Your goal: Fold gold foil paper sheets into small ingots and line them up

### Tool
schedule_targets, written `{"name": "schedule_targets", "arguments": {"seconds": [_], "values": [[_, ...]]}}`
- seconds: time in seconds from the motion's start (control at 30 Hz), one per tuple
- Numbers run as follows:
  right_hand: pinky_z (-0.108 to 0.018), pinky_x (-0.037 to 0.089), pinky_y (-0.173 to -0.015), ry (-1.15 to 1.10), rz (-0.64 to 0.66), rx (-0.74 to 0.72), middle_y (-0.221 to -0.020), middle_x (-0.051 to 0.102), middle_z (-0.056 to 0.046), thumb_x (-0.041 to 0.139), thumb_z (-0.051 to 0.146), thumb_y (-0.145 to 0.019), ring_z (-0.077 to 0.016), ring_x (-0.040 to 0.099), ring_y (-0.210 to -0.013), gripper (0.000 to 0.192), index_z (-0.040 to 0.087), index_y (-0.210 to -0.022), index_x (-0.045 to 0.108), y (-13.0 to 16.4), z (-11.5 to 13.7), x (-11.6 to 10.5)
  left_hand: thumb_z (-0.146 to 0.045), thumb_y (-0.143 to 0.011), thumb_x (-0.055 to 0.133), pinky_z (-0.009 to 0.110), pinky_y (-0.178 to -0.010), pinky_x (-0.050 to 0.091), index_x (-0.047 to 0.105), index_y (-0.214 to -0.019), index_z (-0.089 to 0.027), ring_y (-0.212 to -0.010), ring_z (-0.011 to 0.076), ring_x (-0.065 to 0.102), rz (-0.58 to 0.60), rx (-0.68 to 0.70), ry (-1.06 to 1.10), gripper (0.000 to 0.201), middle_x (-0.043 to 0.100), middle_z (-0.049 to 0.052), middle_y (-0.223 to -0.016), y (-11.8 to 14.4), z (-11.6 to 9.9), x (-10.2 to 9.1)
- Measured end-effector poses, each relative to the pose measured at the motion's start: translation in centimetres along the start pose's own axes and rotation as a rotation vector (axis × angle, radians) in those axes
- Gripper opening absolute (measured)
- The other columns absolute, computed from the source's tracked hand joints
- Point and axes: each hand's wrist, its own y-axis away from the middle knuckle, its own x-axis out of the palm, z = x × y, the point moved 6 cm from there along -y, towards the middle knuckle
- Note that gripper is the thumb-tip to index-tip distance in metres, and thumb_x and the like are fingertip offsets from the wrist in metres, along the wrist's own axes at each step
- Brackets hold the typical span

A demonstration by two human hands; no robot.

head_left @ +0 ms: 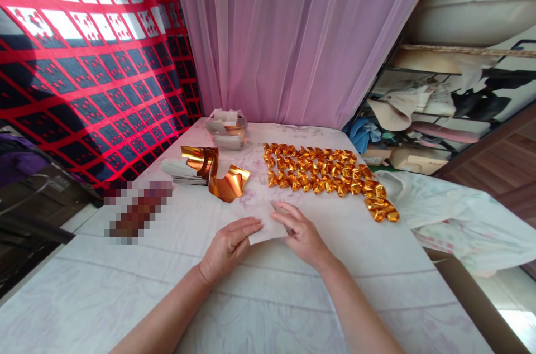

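Note:
Between my hands is a sheet of paper, its pale side up, held a little above the tablecloth. My left hand pinches its left edge between thumb and fingers. At the other edge, my right hand grips the sheet, which bends up near those fingers. Beyond my left hand lie curled gold foil sheets beside a stack of pale paper. Rows of folded gold foil pieces sit on the table past my right hand.
A clear plastic bag with papers inside stands at the table's far end. A blurred-out reddish item lies at the left edge. Purple curtains hang behind. At right are a shelf with shoes and a hat, and a pale cloth.

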Motion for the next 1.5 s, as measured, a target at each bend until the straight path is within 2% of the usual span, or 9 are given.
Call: {"name": "schedule_targets", "arguments": {"seconds": [0.13, 0.47, 0.67, 0.8, 0.93, 1.03, 1.13, 1.3, 1.5], "values": [[-0.031, 0.055, -0.088, 0.137, 0.1, -0.047, -0.13, 0.063, -0.006, 0.05, -0.002, -0.075, -0.0158, 0.068, -0.095, 0.051, 0.029, -0.107, 0.075, 0.3, 0.4, 0.4, -0.011, -0.093, 0.044, 0.035, -0.101, 0.053, 0.062, -0.126, -0.023, -0.123, 0.0172, 0.06, 0.095, 0.018, 0.04, 0.04, 0.071, 0.006, -0.122, 0.7, 0.0, 0.0], [-0.033, 0.052, -0.086, 0.153, 0.288, 0.016, -0.103, 0.076, -0.004, 0.057, 0.021, -0.09, -0.0203, 0.066, -0.099, 0.02, 0.024, -0.088, 0.076, 1.8, 2.1, 0.9, -0.022, -0.097, 0.045, 0.05, -0.116, 0.032, 0.064, -0.116, -0.027, -0.103, 0.0165, 0.07, 0.313, -0.142, 0.051, 0.027, 0.075, 0.001, -0.111, 1.8, -0.3, 0.3], [-0.025, 0.045, -0.067, 0.148, 0.206, 0.211, -0.072, 0.069, -0.001, 0.054, 0.025, -0.089, -0.015, 0.064, -0.072, 0.025, 0.022, -0.066, 0.064, 2.5, 1.5, 1.2, -0.026, -0.098, 0.042, 0.042, -0.11, 0.043, 0.065, -0.102, -0.023, -0.077, 0.0135, 0.071, 0.255, -0.26, 0.068, 0.024, 0.074, -0.001, -0.086, 2.0, -0.1, 0.7], [-0.024, 0.039, -0.06, 0.221, 0.082, 0.289, -0.066, 0.065, 0.002, 0.055, 0.027, -0.086, -0.0133, 0.06, -0.062, 0.021, 0.023, -0.066, 0.06, 2.6, 1.1, 1.6, -0.025, -0.093, 0.049, 0.03, -0.081, 0.059, 0.049, -0.134, -0.024, -0.088, 0.0173, 0.071, 0.102, -0.372, -0.028, 0.041, 0.072, 0.004, -0.101, 2.0, 0.9, 0.4], [-0.024, 0.037, -0.059, 0.263, 0.044, 0.266, -0.064, 0.063, 0.002, 0.054, 0.023, -0.084, -0.0133, 0.059, -0.061, 0.02, 0.023, -0.064, 0.056, 2.6, 1.5, 1.8, -0.018, -0.093, 0.049, 0.043, -0.102, 0.05, 0.037, -0.146, -0.022, -0.129, 0.0255, 0.054, 0.029, -0.175, -0.277, 0.055, 0.052, 0.014, -0.143, 1.5, -1.0, 0.0], [-0.024, 0.036, -0.059, 0.286, 0.043, 0.247, -0.062, 0.061, 0.002, 0.054, 0.02, -0.083, -0.0134, 0.058, -0.061, 0.02, 0.023, -0.062, 0.054, 2.5, 1.9, 1.9, -0.013, -0.095, 0.046, 0.047, -0.115, 0.036, 0.051, -0.137, -0.022, -0.139, 0.0255, 0.042, 0.15, 0.071, -0.424, 0.043, 0.058, 0.007, -0.14, 1.6, -3.5, 1.5], [-0.025, 0.037, -0.06, 0.312, 0.027, 0.236, -0.061, 0.06, 0.002, 0.054, 0.018, -0.082, -0.0138, 0.057, -0.062, 0.022, 0.023, -0.061, 0.052, 2.6, 2.0, 1.8, -0.031, -0.099, 0.047, 0.045, -0.119, 0.03, 0.052, -0.136, -0.014, -0.137, 0.0256, 0.045, 0.274, 0.132, -0.495, 0.042, 0.059, 0.008, -0.139, 2.2, -4.4, 3.3], [-0.026, 0.041, -0.064, 0.296, -0.008, 0.246, -0.063, 0.065, 0.002, 0.057, 0.018, -0.082, -0.0157, 0.061, -0.066, 0.008, 0.023, -0.079, 0.063, 2.8, 1.7, 1.9, -0.053, -0.097, 0.045, 0.043, -0.118, 0.03, 0.037, -0.149, -0.013, -0.138, 0.026, 0.044, 0.403, 0.071, -0.491, 0.066, 0.05, 0.013, -0.147, 3.4, -3.6, 4.9], [-0.027, 0.046, -0.069, 0.257, -0.051, 0.27, -0.064, 0.068, 0.004, 0.056, 0.017, -0.083, -0.0161, 0.064, -0.067, 0.033, 0.022, -0.115, 0.06, 3.1, 1.3, 1.9, -0.054, -0.095, 0.047, 0.043, -0.118, 0.029, 0.033, -0.151, -0.014, -0.141, 0.0272, 0.04, 0.411, 0.057, -0.44, 0.07, 0.049, 0.012, -0.148, 3.4, -3.3, 4.8]]}}
